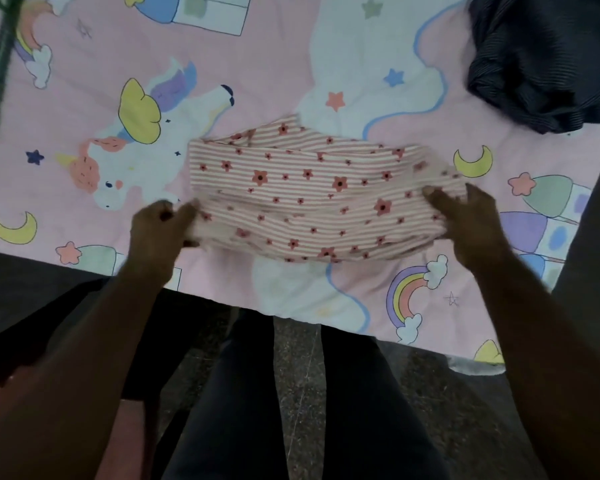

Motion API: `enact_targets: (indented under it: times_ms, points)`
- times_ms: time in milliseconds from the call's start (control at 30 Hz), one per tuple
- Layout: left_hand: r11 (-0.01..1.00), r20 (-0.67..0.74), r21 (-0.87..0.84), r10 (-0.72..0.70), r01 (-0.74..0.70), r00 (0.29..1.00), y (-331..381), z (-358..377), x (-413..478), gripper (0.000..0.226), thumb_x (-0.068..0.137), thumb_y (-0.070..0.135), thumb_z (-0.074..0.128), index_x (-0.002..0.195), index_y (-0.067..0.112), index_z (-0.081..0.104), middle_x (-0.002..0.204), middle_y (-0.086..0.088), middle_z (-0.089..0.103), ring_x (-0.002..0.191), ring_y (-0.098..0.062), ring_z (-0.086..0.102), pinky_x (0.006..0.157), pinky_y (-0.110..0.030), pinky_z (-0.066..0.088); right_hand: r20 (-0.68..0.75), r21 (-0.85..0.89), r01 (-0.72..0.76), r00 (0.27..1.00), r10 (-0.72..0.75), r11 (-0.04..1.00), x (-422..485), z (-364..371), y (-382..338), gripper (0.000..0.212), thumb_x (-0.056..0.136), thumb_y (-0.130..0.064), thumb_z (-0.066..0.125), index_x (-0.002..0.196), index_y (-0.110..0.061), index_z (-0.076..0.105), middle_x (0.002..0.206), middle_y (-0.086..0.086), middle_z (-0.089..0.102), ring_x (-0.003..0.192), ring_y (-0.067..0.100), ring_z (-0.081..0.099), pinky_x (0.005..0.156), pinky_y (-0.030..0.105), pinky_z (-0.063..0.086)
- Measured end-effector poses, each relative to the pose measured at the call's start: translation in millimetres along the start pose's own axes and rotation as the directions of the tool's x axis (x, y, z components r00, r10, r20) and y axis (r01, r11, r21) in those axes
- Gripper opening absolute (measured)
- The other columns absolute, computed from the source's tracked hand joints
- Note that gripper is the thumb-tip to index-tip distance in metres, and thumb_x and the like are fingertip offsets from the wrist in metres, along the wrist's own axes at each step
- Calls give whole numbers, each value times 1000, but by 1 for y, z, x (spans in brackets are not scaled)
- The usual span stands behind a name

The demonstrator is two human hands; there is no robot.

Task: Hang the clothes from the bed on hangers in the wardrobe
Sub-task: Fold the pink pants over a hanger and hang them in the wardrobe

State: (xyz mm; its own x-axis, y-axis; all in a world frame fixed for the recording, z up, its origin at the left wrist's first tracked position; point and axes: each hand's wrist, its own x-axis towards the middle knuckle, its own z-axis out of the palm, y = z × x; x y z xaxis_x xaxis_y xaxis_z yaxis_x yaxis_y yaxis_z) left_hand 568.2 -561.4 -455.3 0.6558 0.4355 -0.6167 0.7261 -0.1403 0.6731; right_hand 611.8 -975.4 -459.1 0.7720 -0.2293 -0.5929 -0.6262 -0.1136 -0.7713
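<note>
Left hand: left hand [160,225] reached forward, fingers curled, pinching the left end of the garment.
Right hand: right hand [466,220] gripped the right end, apparently bunching it.
Garment: pink-and-white striped cloth with red flowers [309,192], near the front edge of the pink unicorn-print bedsheet [257,64].
Other cloth: dark ribbed garment [541,60] at the far right corner.
</note>
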Motion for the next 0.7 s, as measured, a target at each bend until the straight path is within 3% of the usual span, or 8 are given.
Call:
enact_targets:
  times_ms: [100,200,300,400,533,600,700]
  points:
    - [977,-46,-79,195,-198,980,59,-9,3,31,92,17,63,65,19,47,56,2,58,42,-7,51,37,-20,39,35,58,160,986,-163,985,4,-3,-53,18,86,-15,72,104,-10,70,91,2,74,81,23,68,67,35,57]
    - [933,-41,-177,311,-313,949,103,-26,0,32,89,27,66,60,31,55,54,10,59,42,-4,52,38,-19,34,44,84,300,952,-304,950,6,-14,-84,20,89,-15,69,109,-15,69,107,8,72,97,26,68,81,39,57]
    - [926,-10,-226,308,-302,951,103,-29,-8,30,90,31,67,65,30,50,59,10,62,41,-4,52,39,-18,34,21,85,302,952,-305,950,5,-26,-82,24,90,-15,70,113,-13,67,109,5,72,102,24,67,87,39,56]
    - [967,33,-181,186,-177,982,59,-11,-3,27,92,20,65,74,25,47,61,5,67,38,-8,53,36,-20,35,20,45,179,983,-180,983,10,-28,-45,26,84,-23,75,109,-17,69,104,1,74,97,24,68,86,46,57]
    - [995,86,-3,-97,97,992,-15,19,14,14,90,13,68,85,6,56,75,-19,63,36,-12,56,37,-20,45,12,-46,-74,997,75,996,15,-23,19,67,53,-58,88,101,-15,69,100,11,72,87,29,68,76,64,55]
    - [985,105,61,-169,163,980,-37,21,20,29,89,18,71,97,-8,60,76,-20,63,40,-15,57,42,-23,50,-12,-108,-117,993,117,987,16,-23,39,75,48,-66,86,100,-15,69,102,12,72,91,33,70,77,60,57]
    - [982,107,94,-176,166,979,-41,19,25,34,90,20,70,101,-10,59,73,-16,64,42,-16,59,42,-25,51,-41,-179,-110,994,104,978,19,-28,47,76,53,-67,83,105,-13,68,103,8,73,97,33,70,80,55,58]
